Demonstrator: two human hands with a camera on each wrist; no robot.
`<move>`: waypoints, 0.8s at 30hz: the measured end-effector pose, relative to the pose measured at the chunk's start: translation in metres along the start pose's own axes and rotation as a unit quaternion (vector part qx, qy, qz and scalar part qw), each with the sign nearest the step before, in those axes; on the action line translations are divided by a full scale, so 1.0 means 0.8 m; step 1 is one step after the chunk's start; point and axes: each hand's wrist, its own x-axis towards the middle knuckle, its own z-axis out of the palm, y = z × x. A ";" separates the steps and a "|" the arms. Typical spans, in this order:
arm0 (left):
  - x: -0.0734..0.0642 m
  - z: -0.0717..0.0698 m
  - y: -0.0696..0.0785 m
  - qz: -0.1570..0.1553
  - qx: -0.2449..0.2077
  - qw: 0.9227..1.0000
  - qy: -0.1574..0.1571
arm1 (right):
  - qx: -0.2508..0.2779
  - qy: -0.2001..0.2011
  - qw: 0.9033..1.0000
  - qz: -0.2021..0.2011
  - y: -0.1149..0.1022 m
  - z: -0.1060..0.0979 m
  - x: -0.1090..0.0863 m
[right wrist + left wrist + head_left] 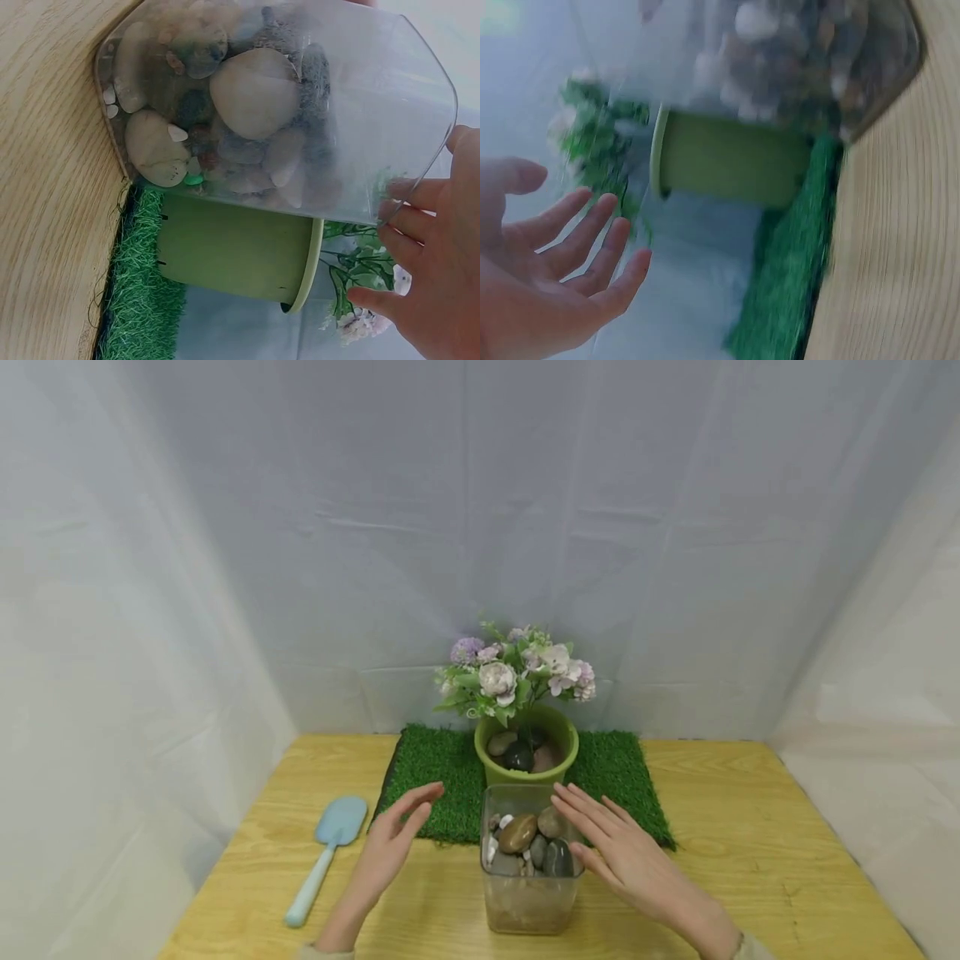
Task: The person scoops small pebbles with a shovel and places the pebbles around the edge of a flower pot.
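A clear plastic container (525, 902) of mixed stones stands at the table's front, with a brown striped stone (518, 833) near the top. My right hand (630, 856) is at the container's right side, fingers extended. In the right wrist view its fingertips lie by the rim; whether they touch I cannot tell. To the container's left, my left hand (392, 843) hovers apart from it, fingers loosely bent and holding nothing. Behind the container is a green flowerpot (491, 768) with dark stones inside and pale pink and purple flowers (498, 682) rising from it.
The pot stands on a green artificial turf mat (442, 752). Left of my left hand, a blue hand trowel (341, 820) with a pale handle lies on the wooden table (750, 860). White cloth (525, 527) hangs behind the table and on both sides.
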 end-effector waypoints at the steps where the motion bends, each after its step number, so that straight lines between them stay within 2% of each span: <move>1: -0.002 -0.009 -0.002 0.001 0.008 1.000 0.009 | 0.001 0.000 1.000 0.001 0.000 0.000 0.000; 6: -0.014 -0.053 -0.013 -0.007 0.068 0.996 0.051 | 0.006 -0.001 1.000 0.001 0.000 0.001 0.000; 12: -0.036 -0.099 -0.031 -0.057 0.130 0.984 0.110 | 0.010 0.003 1.000 0.001 0.001 0.002 -0.001; 16: -0.051 -0.122 -0.048 -0.091 0.154 0.976 0.126 | 0.011 0.006 1.000 0.000 0.001 0.002 -0.001; 19: -0.061 -0.134 -0.062 -0.115 0.182 0.969 0.120 | 0.013 0.008 1.000 -0.001 0.002 0.003 0.000; 24: -0.074 -0.154 -0.084 -0.158 0.238 0.955 0.081 | 0.019 0.005 1.000 0.001 0.001 0.004 0.000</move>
